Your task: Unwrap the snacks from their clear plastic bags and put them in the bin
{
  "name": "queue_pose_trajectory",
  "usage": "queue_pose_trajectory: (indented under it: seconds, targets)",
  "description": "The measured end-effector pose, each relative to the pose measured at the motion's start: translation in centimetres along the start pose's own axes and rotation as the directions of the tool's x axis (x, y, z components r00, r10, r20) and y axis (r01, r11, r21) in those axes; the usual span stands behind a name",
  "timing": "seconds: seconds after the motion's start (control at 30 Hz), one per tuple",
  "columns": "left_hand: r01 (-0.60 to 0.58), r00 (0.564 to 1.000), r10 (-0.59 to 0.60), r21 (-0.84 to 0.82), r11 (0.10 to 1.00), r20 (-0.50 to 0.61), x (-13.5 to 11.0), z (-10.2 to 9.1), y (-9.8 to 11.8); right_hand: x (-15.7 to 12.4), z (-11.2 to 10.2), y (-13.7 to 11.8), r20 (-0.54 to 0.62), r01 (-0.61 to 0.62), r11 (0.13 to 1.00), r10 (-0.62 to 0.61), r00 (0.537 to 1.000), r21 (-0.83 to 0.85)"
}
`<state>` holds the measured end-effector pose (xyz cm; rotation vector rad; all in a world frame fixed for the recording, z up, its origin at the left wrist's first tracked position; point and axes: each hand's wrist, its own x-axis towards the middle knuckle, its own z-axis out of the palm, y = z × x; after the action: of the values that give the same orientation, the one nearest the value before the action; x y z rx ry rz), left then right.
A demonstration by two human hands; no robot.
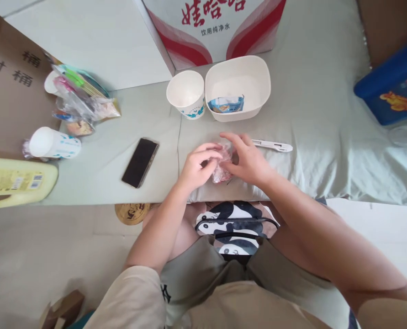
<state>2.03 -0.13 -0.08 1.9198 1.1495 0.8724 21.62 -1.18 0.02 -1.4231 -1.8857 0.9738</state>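
A small crinkled clear-plastic packet (220,174) is sitting on the pale green cloth (162,183), close to its front edge, between the left hand (198,167) and the right hand (249,157). Pinkish-red colour is showing through the film, strongest toward the bottom, while whitish glints are catching on the creases. The packet is standing taller than it is wide in the view, its upper part bunching loosely among the fingers and its lower end lying exposed. Fingers are hiding parts of both sides; its contents are staying too unclear to identify.
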Motion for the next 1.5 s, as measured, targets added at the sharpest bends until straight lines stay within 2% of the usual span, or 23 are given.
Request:
queue_pose_trajectory:
  seconds: [0.1,0.23,0.3,0.37,0.4,0.47,0.53,0.6,0.67,0.73,0.87,1.0,1.07,1.2,1.33,1.4,1.5]
  targets:
    - [-0.014,0.999,0.014,0.007,1.0,0.039,-0.1,-0.3,-0.3,0.2,0.5,0.3,-0.045,0.118,0.993,-0.118,0.992,-0.003]
    - [0.022,1.0,-0.022,-0.028,0.999,-0.009,-0.5,-1.1,-0.8,0.3,0.6,0.3,-0.035,0.061,0.998,-0.062,0.997,-0.029]
    - [0.113,0.987,-0.116,-0.036,0.993,-0.107,-0.6,-1.6,-1.0,0.3,0.6,0.2,-0.02,0.029,0.999,-0.03,0.999,-0.032]
    - [0.264,0.942,-0.27,-0.059,0.963,-0.2,-0.7,-2.0,-1.1,0.3,0.6,0.1,0.004,0.051,0.998,-0.051,0.999,-0.032]
    - [0.337,0.917,-0.344,-0.072,0.939,-0.203,-0.9,-2.2,-1.1,0.3,0.6,0.1,0.016,0.078,0.996,-0.077,0.997,-0.036]
    - [0.432,0.889,-0.438,-0.071,0.899,-0.134,-1.2,-2.4,-0.9,0.2,0.8,0.1,0.025,0.144,0.988,-0.142,0.989,-0.058]
    - [0.455,0.887,-0.457,-0.049,0.889,-0.061,-1.6,-2.3,-0.7,0.1,1.0,0.1,0.018,0.2,0.975,-0.199,0.98,-0.093]
    - [0.463,0.883,-0.465,-0.045,0.885,-0.06,-1.8,-2.1,-0.5,-0.1,1.3,0.0,0.004,0.234,0.964,-0.236,0.972,-0.128]
    - [0.462,0.88,-0.469,-0.096,0.881,-0.07,-1.9,-1.7,-0.4,-0.4,1.7,0.0,-0.02,0.25,0.955,-0.257,0.966,-0.158]
    - [0.433,0.887,-0.458,-0.237,0.87,-0.059,-1.7,-1.2,-0.4,-0.5,2.1,0.0,-0.07,0.239,0.954,-0.255,0.964,-0.179]
    - [0.413,0.877,-0.479,-0.543,0.731,0.023,-1.1,-0.5,0.1,-0.6,3.2,0.7,-0.223,0.198,0.965,-0.233,0.946,-0.171]
    - [0.425,0.85,-0.525,-0.633,0.647,0.035,-0.7,-0.4,0.4,-0.3,4.0,1.0,-0.324,0.261,0.953,-0.298,0.898,-0.152]
    - [0.404,0.858,-0.513,-0.635,0.659,0.013,-0.7,-0.4,0.2,-0.2,4.1,0.9,-0.328,0.267,0.956,-0.293,0.898,-0.124]
    - [0.359,0.876,-0.476,-0.562,0.745,-0.072,-1.0,0.2,-0.4,-0.1,3.9,0.7,-0.289,0.22,0.975,-0.219,0.932,-0.031]
    - [0.327,0.888,-0.449,-0.547,0.771,-0.102,-1.1,0.7,-0.9,-0.2,3.5,0.5,-0.243,0.196,0.981,-0.188,0.952,0.008]
    - [0.282,0.893,-0.424,-0.547,0.788,-0.151,-0.9,0.4,-1.4,-0.3,3.0,0.5,-0.275,0.24,0.971,-0.235,0.932,-0.014]
    - [0.172,0.87,-0.379,-0.525,0.834,-0.316,-0.2,-1.1,-2.7,-0.1,1.7,0.7,-0.398,0.244,0.963,-0.27,0.877,-0.116]
